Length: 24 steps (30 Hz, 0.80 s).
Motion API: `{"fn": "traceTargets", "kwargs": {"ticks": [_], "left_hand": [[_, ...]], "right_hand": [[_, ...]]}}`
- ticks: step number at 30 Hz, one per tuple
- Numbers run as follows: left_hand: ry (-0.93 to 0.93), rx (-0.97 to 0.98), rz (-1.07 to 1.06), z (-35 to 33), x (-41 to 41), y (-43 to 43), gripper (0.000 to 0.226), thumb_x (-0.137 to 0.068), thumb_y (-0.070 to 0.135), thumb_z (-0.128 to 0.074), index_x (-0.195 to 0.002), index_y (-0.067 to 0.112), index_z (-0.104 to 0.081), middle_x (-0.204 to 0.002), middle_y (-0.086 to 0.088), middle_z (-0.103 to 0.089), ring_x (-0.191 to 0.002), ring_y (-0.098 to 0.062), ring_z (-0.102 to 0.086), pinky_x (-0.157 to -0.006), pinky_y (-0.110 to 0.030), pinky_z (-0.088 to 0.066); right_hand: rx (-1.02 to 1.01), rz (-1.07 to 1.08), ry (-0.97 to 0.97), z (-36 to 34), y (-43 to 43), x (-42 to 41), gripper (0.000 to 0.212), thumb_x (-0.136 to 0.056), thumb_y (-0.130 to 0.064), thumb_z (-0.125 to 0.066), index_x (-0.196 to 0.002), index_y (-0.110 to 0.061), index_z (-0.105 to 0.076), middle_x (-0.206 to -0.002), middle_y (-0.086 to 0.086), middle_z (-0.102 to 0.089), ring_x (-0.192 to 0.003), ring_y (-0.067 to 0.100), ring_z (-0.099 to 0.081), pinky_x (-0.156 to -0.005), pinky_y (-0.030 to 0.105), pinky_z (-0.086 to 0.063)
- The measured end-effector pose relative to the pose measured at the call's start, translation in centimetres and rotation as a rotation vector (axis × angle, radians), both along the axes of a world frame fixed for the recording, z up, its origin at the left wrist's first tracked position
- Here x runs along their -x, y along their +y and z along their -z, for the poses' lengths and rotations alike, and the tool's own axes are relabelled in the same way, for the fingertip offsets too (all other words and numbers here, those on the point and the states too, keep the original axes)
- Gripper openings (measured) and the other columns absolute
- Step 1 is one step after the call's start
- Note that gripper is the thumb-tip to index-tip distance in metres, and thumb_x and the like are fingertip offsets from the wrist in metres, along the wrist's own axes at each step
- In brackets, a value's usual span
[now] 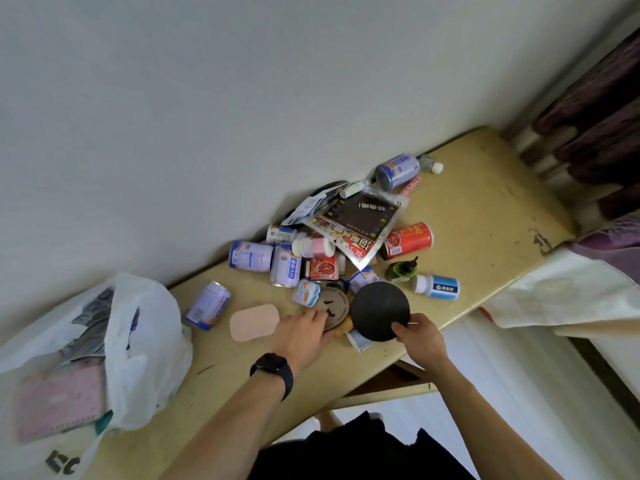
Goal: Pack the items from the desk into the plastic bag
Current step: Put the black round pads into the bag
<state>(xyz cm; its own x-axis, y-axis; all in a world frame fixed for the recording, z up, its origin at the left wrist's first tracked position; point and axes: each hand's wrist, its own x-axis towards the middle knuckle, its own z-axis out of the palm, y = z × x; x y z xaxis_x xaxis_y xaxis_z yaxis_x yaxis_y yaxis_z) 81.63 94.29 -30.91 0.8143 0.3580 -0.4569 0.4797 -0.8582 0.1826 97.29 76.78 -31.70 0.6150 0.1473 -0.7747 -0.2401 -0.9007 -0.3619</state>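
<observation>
Dark clothing [346, 452] fills the bottom edge, and both bare forearms reach up from it over the desk [485, 209]. A black watch [273, 370] sits on the left wrist. The left hand [304, 332] has its fingers stretched forward, tips on the near rim of a round beige lid [334, 304]; whether they grip it I cannot tell. The right hand [420, 337] pinches the near edge of a black disc [381, 311], thumb on top, holding it tilted just right of the lid. Just left of the left hand lies a pink oval pad [254, 322], and left of that a lavender can [207, 304] on its side. Farther left again, at the desk's end, the white plastic bag [145, 341] stands with its mouth open, a flat pink thing [59, 400] and some printed paper inside it. Beyond both hands is the heap: more lavender cans, a pink bottle [313, 247], a foil snack pouch [360, 225] lying across the top, and a red can [408, 239] on its side. Just beyond the right hand stand a green pump bottle [401, 270] and, beside it, a white bottle [438, 287] with a blue label, lying down.
</observation>
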Motion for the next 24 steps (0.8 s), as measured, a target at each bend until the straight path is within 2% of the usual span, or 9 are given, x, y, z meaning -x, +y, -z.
{"fn": "traceTargets", "kwargs": {"ticks": [3,7,10,13,16,19,21,24], "left_hand": [[-0.041,-0.065,-0.019,-1.4,0.5,1.1,0.035,-0.104,0.042,-0.032,-0.12,0.025,-0.058,-0.11,-0.001,-0.068,-0.096,-0.021,-0.064,-0.068,-0.029,-0.041],[-0.078,-0.109,-0.125,-3.8,1.0,2.4,0.037,-0.105,0.044,-0.029,-0.119,0.026,-0.059,-0.098,0.0,-0.07,-0.085,-0.021,-0.067,-0.061,-0.029,-0.04],[-0.15,-0.138,-0.224,-6.4,1.6,3.2,0.037,-0.106,0.044,-0.027,-0.125,0.028,-0.054,-0.099,0.002,-0.071,-0.084,-0.021,-0.068,-0.058,-0.029,-0.04],[-0.343,-0.105,-0.357,-9.6,2.9,3.9,0.038,-0.105,0.044,-0.029,-0.127,0.023,-0.052,-0.102,0.001,-0.07,-0.084,-0.022,-0.067,-0.057,-0.03,-0.038],[-0.625,-0.008,-0.538,-13.3,5.7,4.4,0.034,-0.103,0.04,-0.039,-0.121,0.016,-0.056,-0.087,-0.005,-0.07,-0.077,-0.027,-0.066,-0.056,-0.034,-0.041],[-0.833,-0.028,-0.638,-16.9,10.1,5.1,0.039,-0.1,0.046,-0.035,-0.114,0.018,-0.057,-0.08,0.007,-0.065,-0.07,-0.022,-0.063,-0.055,-0.033,-0.044],[-0.908,-0.051,-0.734,-18.7,13.6,6.1,0.031,-0.101,0.043,-0.035,-0.11,0.021,-0.055,-0.07,0.016,-0.057,-0.067,-0.015,-0.06,-0.054,-0.03,-0.042],[-0.967,-0.156,-0.9,-19.9,20.2,7.7,0.024,-0.103,0.038,-0.038,-0.108,0.02,-0.055,-0.064,0.018,-0.052,-0.059,-0.01,-0.053,-0.053,-0.028,-0.036]], "right_hand": [[-0.003,-0.003,0.001,-0.3,-0.1,-0.2,0.038,-0.096,-0.031,-0.059,-0.128,-0.011,-0.054,-0.105,0.003,-0.068,-0.092,0.021,-0.068,-0.089,0.039,-0.056],[-0.082,0.125,0.049,-2.1,0.0,0.2,0.035,-0.099,-0.022,-0.057,-0.131,-0.014,-0.046,-0.11,0.008,-0.066,-0.081,0.02,-0.07,-0.071,0.033,-0.057],[-0.19,0.206,-0.011,-3.7,0.2,1.0,0.028,-0.101,-0.018,-0.052,-0.128,-0.016,-0.047,-0.112,0.014,-0.067,-0.082,0.025,-0.072,-0.074,0.038,-0.057],[-0.286,0.365,0.008,-5.6,1.1,2.3,0.027,-0.103,-0.016,-0.048,-0.129,-0.017,-0.047,-0.113,0.016,-0.064,-0.086,0.03,-0.069,-0.077,0.041,-0.055],[-0.426,0.466,0.079,-7.4,2.9,4.5,0.02,-0.103,-0.014,-0.047,-0.123,-0.017,-0.051,-0.102,0.019,-0.06,-0.07,0.025,-0.058,-0.062,0.035,-0.049],[-0.603,0.424,0.117,-9.5,6.7,7.5,0.013,-0.103,-0.008,-0.044,-0.1,-0.017,-0.052,-0.075,0.012,-0.045,-0.05,0.015,-0.04,-0.044,0.025,-0.036],[-0.709,0.393,0.15,-11.3,10.5,9.6,0.017,-0.103,-0.005,-0.043,-0.095,-0.018,-0.05,-0.069,0.007,-0.035,-0.04,0.01,-0.034,-0.042,0.024,-0.03],[-0.829,0.253,0.175,-14.1,16.2,13.6,0.019,-0.103,-0.004,-0.043,-0.089,-0.016,-0.049,-0.066,0.005,-0.036,-0.04,0.009,-0.034,-0.04,0.023,-0.028]]}}
